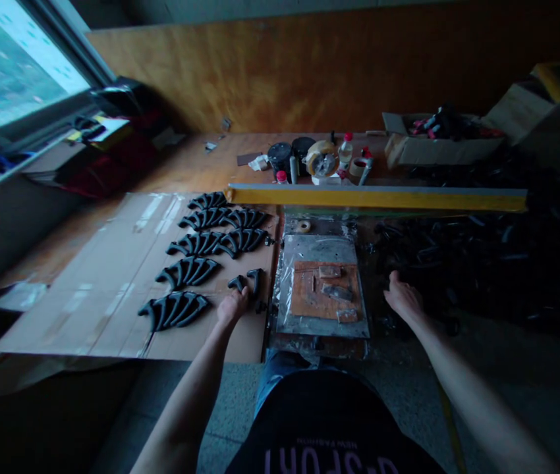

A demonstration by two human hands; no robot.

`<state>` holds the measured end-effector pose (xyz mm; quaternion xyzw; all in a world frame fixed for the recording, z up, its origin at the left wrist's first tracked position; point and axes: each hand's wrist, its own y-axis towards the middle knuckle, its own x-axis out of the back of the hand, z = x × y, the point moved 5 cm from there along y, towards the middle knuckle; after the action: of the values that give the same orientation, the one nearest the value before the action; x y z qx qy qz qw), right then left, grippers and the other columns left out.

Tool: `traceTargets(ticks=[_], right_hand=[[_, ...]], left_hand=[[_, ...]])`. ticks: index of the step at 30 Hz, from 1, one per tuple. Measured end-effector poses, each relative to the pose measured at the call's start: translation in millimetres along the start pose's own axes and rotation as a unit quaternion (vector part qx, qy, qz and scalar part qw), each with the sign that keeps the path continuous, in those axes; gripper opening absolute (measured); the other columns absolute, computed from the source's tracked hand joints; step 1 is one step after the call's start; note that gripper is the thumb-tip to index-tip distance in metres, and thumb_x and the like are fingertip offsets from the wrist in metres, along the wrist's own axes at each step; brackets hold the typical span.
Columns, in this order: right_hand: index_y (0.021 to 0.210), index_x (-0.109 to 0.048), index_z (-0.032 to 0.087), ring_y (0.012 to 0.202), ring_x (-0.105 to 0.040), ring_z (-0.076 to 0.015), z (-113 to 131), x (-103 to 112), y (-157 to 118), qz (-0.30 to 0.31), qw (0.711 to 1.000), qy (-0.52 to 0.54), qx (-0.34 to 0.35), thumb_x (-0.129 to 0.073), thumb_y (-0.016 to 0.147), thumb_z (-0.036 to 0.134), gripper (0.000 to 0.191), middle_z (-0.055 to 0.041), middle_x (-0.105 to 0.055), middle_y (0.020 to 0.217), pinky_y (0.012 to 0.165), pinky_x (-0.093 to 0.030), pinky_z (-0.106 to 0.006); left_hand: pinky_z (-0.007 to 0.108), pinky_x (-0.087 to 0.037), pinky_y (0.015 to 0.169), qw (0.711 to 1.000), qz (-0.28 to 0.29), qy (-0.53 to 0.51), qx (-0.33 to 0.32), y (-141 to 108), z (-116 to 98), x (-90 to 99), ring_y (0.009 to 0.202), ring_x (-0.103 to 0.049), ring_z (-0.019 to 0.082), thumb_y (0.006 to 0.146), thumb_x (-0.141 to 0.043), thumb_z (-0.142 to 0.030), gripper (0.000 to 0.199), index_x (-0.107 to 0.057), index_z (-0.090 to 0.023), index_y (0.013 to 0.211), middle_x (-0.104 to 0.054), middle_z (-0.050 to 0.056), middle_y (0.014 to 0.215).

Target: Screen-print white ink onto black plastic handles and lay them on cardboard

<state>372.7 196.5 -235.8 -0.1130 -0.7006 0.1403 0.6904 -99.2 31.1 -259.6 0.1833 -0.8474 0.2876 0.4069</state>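
My left hand (234,307) is over the cardboard sheet, its fingers closed on a black curved handle-like part (236,283). A second loose black part (255,279) lies just right of it. Farther left, similar black curved parts (176,311) lie nested in several fanned groups on the cardboard. My right hand (404,297) is at the near left edge of a dark heap of black parts (462,257). Its fingers look curled, but whatever they hold is lost in the dark. Between my hands sits a metal plate (284,324) bearing a wooden board (301,306) with small blocks fixed on it.
Across the bench behind the plate runs a yellow bar (373,197). Behind it stand a tape roll (321,159), a bottle (345,153) and dark tubs (279,158). An open carton (438,150) is at the back right. The cardboard sheet (87,289) covers the left side.
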Motion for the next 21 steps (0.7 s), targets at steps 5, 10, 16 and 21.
traceTargets(ticks=[5, 10, 16, 21], right_hand=[[0.144, -0.04, 0.018, 0.098, -0.066, -0.0239, 76, 31, -15, -0.161, 0.951, 0.12, 0.236, -0.046, 0.093, 0.019, 0.051, -0.013, -0.069, 0.112, 0.084, -0.048, -0.035], [0.124, -0.064, 0.026, 0.091, -0.062, -0.0193, 151, 29, -38, -0.185, 0.856, 0.102, 0.471, -0.052, 0.093, 0.018, 0.034, -0.0067, -0.07, 0.109, 0.084, -0.044, -0.034], [0.109, -0.072, 0.023, 0.092, -0.055, -0.0191, 163, 12, -45, -0.211, 0.837, 0.096, 0.495, -0.055, 0.091, 0.017, 0.025, -0.0063, -0.071, 0.1, 0.082, -0.045, -0.032], [0.111, -0.071, 0.027, 0.1, -0.055, -0.0209, 151, 18, -48, -0.198, 0.866, 0.093, 0.449, -0.056, 0.091, 0.021, 0.026, -0.0062, -0.067, 0.113, 0.089, -0.047, -0.037]], left_hand=[[0.047, -0.046, 0.077, 1.0, -0.017, -0.002, 0.016, 16, -33, 27.6, 0.081, -0.065, 0.035, 0.076, -0.062, -0.052, 0.037, -0.062, -0.015, 0.068, -0.06, 0.013, 0.061], [0.027, -0.046, 0.057, 0.985, -0.021, -0.133, -0.111, 15, -131, 73.8, 0.059, -0.061, 0.018, 0.091, -0.032, -0.063, 0.057, -0.064, -0.018, 0.103, -0.063, 0.006, 0.066], [0.02, -0.036, 0.043, 0.852, -0.018, -0.451, -0.267, -37, -225, 103.0, 0.042, -0.047, 0.009, 0.09, -0.031, -0.068, 0.058, -0.056, -0.018, 0.104, -0.055, -0.002, 0.056], [0.022, -0.043, 0.049, 0.858, -0.007, -0.45, -0.247, -61, -209, 92.6, 0.055, -0.057, 0.013, 0.09, -0.034, -0.066, 0.06, -0.058, -0.015, 0.112, -0.063, 0.003, 0.071]])
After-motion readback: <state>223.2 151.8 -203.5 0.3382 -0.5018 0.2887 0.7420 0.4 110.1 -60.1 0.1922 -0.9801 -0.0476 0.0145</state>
